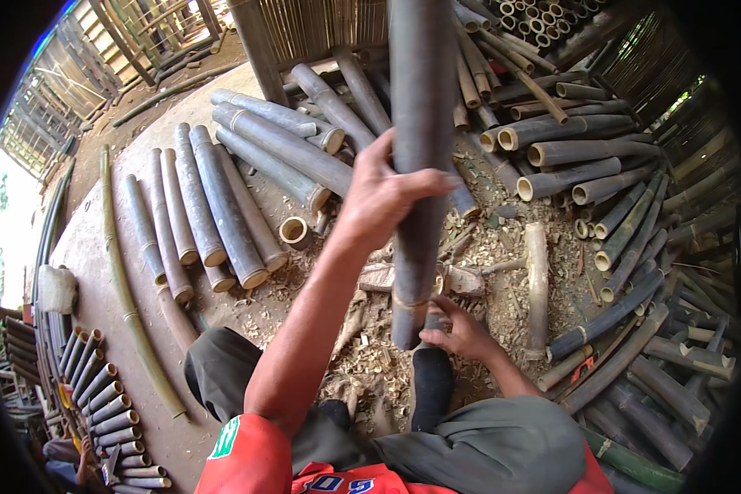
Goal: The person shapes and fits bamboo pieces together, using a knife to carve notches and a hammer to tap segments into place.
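Observation:
A thick dark bamboo pole [420,99] stands nearly upright in front of me, its upper end running out of the head view. My left hand [384,188] is closed around its middle, with the thumb laid across the front and other fingers hidden behind. Low down, my right hand [463,331] grips the pole's right side near the bottom end, below a pale ring; its fingertips are partly hidden. Behind the pole's lower part lies a rough wooden block [465,280] on the ground. My dark-clad foot [433,387] is just under the pole's end.
Wood shavings [370,362] litter the ground. A pale wooden mallet [537,288] lies right of the block. Cut bamboo tubes [222,206] lie at left; more are piled at right [584,152]. A short bamboo ring [295,230] sits between. Another person's hand [85,461] shows at lower left.

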{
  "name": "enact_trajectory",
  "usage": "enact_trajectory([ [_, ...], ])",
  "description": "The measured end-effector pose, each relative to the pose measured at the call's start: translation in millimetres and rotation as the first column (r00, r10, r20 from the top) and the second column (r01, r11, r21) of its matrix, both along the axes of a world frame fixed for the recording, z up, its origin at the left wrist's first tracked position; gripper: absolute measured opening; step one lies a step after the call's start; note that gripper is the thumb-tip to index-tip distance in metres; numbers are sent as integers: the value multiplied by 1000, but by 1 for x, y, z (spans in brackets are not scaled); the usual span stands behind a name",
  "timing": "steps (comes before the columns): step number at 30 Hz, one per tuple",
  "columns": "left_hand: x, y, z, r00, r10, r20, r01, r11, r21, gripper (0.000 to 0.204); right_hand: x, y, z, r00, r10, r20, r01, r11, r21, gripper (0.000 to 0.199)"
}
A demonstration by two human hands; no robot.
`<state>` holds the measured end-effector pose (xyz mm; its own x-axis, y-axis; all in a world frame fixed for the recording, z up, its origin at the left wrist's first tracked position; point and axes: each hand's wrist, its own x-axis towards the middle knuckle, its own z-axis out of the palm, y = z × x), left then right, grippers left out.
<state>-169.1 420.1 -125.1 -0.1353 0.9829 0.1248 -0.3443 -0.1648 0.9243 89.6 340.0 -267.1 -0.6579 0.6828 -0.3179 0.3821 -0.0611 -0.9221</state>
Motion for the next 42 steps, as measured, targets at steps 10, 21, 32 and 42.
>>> enact_trajectory([
  [10, 140, -55, 33, 837, 363, -410, -193, 896, 401, 65, 10, 46, -14, 922, -53, 384, -171, 834, 525, 77],
  [21, 155, -76, 21, 828, 360, -429, -160, 887, 434, 67, -3, 41, -1, 978, -153, -141, 168, 981, 95, 65],
  [32, 147, -67, 16, 848, 369, -380, -167, 867, 469, 55, 43, 51, -11, 922, 80, 380, -136, 983, 123, 71],
  [42, -13, -1, -24, 511, 9, -859, -424, 873, -243, 42, 187, -51, -123, 500, 2, 866, -237, 962, 134, 63],
])
